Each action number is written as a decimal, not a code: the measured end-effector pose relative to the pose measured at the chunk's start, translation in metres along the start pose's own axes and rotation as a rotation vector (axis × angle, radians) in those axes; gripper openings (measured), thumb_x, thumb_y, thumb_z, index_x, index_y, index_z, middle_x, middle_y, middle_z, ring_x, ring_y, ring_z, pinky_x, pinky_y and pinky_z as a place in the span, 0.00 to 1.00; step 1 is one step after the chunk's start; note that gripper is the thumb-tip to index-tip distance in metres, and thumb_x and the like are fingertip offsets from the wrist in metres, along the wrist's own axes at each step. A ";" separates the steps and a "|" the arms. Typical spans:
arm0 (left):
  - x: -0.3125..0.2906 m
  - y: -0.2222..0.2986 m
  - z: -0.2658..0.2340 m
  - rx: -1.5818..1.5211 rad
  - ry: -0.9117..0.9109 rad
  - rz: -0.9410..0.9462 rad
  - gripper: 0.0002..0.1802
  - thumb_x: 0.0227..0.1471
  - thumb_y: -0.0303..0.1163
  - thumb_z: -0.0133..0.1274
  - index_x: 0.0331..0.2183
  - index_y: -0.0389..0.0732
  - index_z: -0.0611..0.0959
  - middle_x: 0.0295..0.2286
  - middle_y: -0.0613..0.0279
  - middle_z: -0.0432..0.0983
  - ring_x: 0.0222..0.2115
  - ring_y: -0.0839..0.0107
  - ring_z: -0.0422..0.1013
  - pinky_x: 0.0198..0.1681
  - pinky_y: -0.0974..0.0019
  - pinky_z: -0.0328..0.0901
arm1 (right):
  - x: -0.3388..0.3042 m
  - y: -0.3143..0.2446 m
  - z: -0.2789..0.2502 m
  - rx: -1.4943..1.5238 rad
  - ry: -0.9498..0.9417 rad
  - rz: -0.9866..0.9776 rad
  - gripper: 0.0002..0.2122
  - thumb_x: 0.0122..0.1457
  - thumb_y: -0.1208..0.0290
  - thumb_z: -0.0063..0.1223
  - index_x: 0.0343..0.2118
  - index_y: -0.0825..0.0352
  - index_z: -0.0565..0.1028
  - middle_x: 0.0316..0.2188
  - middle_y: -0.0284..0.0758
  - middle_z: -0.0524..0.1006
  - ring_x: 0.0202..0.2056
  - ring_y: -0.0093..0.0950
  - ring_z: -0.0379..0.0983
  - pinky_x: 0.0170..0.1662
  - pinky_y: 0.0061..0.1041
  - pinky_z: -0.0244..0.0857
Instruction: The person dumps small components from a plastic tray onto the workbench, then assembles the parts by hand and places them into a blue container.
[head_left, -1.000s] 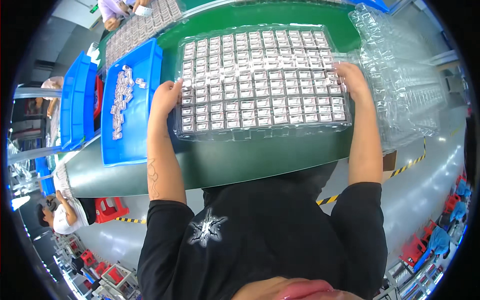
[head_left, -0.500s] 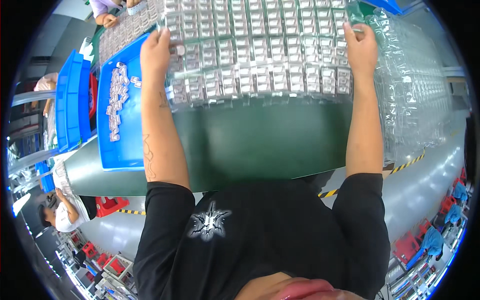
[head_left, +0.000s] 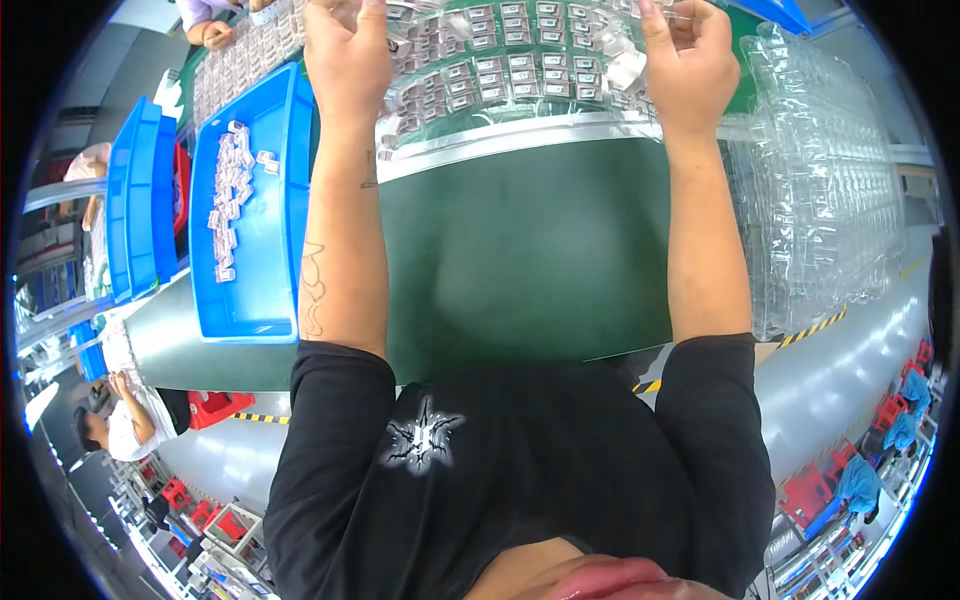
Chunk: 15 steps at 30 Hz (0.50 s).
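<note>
A clear plastic compartment tray [head_left: 520,62] spans the space between my hands at the top of the view, with rows of small pale rectangular pieces in its pockets. Its near edge bows upward and the far part runs out of view. My left hand [head_left: 347,65] is closed on the tray's left side, thumb on top. On the opposite side, my right hand [head_left: 692,75] pinches the clear plastic, its fingers curled under. Some white pieces [head_left: 626,70] beside my right hand look tilted or blurred.
Left of my arm, a blue bin [head_left: 265,290] holds loose small pieces [head_left: 230,190]. More blue bins [head_left: 140,200] stand farther left. Stacked empty clear trays [head_left: 825,180] rise at the right. The green tabletop [head_left: 530,260] lies before me. Another person's hand [head_left: 217,36] is at upper left.
The filled tray has moved away from me and now bends, baring more green tabletop. Both hands have gone up with it and closer together.
</note>
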<state>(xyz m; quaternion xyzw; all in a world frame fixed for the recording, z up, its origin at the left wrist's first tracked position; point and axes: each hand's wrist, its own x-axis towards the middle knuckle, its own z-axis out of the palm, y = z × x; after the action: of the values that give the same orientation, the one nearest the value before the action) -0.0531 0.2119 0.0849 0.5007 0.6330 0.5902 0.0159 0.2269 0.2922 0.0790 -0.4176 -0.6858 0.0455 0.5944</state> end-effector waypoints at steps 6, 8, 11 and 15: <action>0.018 -0.010 0.003 -0.347 0.071 -0.095 0.14 0.63 0.29 0.54 0.46 0.32 0.73 0.37 0.58 0.77 0.35 0.74 0.73 0.38 0.71 0.70 | 0.008 0.004 0.001 0.083 0.066 0.008 0.11 0.57 0.72 0.65 0.36 0.67 0.72 0.24 0.32 0.76 0.26 0.22 0.74 0.33 0.24 0.69; 0.025 -0.017 0.005 -0.355 0.057 -0.043 0.14 0.63 0.29 0.55 0.46 0.32 0.73 0.37 0.57 0.77 0.35 0.74 0.73 0.39 0.71 0.70 | 0.011 0.007 0.006 0.106 0.079 0.015 0.11 0.57 0.73 0.65 0.36 0.67 0.72 0.24 0.32 0.76 0.26 0.21 0.74 0.33 0.23 0.69; 0.027 -0.023 0.010 -0.315 0.051 -0.031 0.14 0.63 0.28 0.54 0.47 0.33 0.72 0.38 0.57 0.78 0.37 0.74 0.74 0.41 0.70 0.70 | 0.009 0.012 0.010 0.136 0.098 0.017 0.11 0.58 0.73 0.64 0.37 0.68 0.72 0.25 0.32 0.76 0.27 0.20 0.73 0.33 0.22 0.69; 0.019 -0.029 0.018 -0.339 0.138 0.032 0.17 0.63 0.26 0.53 0.51 0.34 0.69 0.39 0.55 0.78 0.39 0.71 0.75 0.45 0.69 0.70 | -0.001 0.019 0.012 0.195 0.106 0.009 0.11 0.58 0.73 0.65 0.39 0.68 0.73 0.26 0.31 0.76 0.27 0.19 0.72 0.33 0.20 0.68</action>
<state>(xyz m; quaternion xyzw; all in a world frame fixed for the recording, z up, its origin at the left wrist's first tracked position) -0.0697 0.2428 0.0678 0.4592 0.5159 0.7217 0.0470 0.2266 0.3090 0.0640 -0.3627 -0.6436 0.0926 0.6676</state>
